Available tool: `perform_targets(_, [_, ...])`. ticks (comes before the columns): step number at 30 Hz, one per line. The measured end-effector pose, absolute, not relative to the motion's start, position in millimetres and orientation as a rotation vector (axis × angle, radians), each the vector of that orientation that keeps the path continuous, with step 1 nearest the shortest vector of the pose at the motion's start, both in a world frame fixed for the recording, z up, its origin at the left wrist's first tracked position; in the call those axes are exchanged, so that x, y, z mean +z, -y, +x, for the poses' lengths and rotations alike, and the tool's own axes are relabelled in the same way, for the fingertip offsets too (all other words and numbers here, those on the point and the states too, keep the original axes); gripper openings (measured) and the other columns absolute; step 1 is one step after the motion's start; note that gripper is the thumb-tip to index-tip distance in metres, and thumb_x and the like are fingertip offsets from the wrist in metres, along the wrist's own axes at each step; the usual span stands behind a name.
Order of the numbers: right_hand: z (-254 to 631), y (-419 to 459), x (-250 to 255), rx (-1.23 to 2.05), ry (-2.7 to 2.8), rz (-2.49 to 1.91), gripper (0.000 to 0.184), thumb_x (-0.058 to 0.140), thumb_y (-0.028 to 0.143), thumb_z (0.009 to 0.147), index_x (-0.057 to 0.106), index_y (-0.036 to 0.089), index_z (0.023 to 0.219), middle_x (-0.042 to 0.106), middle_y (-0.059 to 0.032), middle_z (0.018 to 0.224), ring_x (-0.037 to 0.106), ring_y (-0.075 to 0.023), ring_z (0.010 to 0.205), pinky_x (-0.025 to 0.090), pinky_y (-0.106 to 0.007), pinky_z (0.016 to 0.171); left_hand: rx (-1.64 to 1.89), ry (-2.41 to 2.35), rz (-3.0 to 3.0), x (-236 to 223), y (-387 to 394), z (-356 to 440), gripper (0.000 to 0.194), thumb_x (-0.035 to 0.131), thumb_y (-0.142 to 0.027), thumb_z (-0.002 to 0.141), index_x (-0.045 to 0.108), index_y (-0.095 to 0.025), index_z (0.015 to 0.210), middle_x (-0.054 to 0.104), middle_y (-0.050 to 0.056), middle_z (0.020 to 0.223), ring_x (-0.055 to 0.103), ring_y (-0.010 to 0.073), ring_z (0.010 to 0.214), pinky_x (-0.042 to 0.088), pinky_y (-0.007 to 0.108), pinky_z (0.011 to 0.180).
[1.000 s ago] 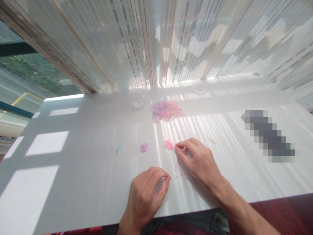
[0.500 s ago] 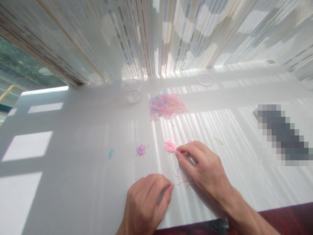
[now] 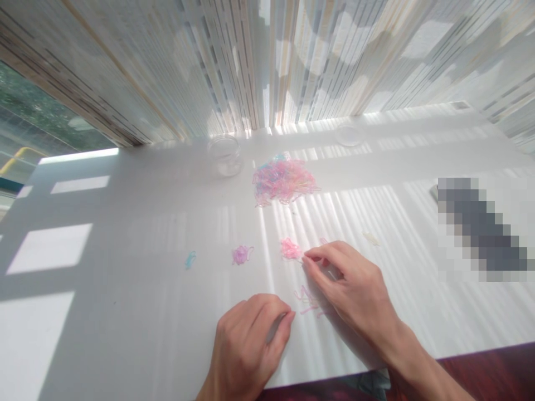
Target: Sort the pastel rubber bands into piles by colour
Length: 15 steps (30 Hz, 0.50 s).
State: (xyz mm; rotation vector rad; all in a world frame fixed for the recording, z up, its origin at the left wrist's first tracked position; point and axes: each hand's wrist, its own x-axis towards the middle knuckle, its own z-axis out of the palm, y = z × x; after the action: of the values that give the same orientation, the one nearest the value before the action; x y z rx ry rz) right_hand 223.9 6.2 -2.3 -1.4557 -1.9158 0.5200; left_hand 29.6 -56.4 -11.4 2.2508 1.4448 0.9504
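My right hand is closed in a pinch just right of a small pink pile of rubber bands; anything between its fingertips is too small to make out. Nearer to me, my left hand rests low over the table, thumb and forefinger pressed together, with nothing visible at the tips. Between the two hands lie several loose pinkish bands, partly covered by the right hand. To the left sit a purple pile of bands and a few blue bands. Pale yellow bands lie beyond my right hand.
A large mixed heap of pastel bands spreads across the white table. Behind it stand a clear round tub and a flat clear lid. A blurred-out dark object lies at the right. Striped curtains border the back.
My right fingertips have drawn slightly back from the pink pile, leaving a small gap. The left hand keeps its pinch. The whole view has shifted very slightly.
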Motion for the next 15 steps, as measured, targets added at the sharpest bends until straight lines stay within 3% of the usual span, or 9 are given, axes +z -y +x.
perform_targets(7, [241.0,-4.4,0.5,0.357,1.88,-1.476,0.009,0.062,0.017,0.094,0.069,0.022,0.091,0.071,-0.0026,0.082,0.066,-0.017,0.07,0.056,-0.031,0.067,0.955,-1.443,2.253,-11.7,56.8,29.5,0.011,0.061,-0.011,0.096,0.06,-0.021,0.092,0.069,-0.002,0.078,0.063,0.0135,0.063,0.046,0.027,0.059])
perform_targets(15, [230.1,-4.6,5.2,0.493,1.905,-1.426,0.011,0.06,0.019,0.095,0.069,0.023,0.09,0.072,-0.0034,0.083,0.066,-0.0171,0.071,0.055,-0.029,0.064,0.943,-1.442,2.253,-9.1,55.6,30.3,0.011,0.06,-0.012,0.097,0.06,-0.021,0.092,0.069,-0.001,0.078,0.064,0.0137,0.064,0.046,0.026,0.06])
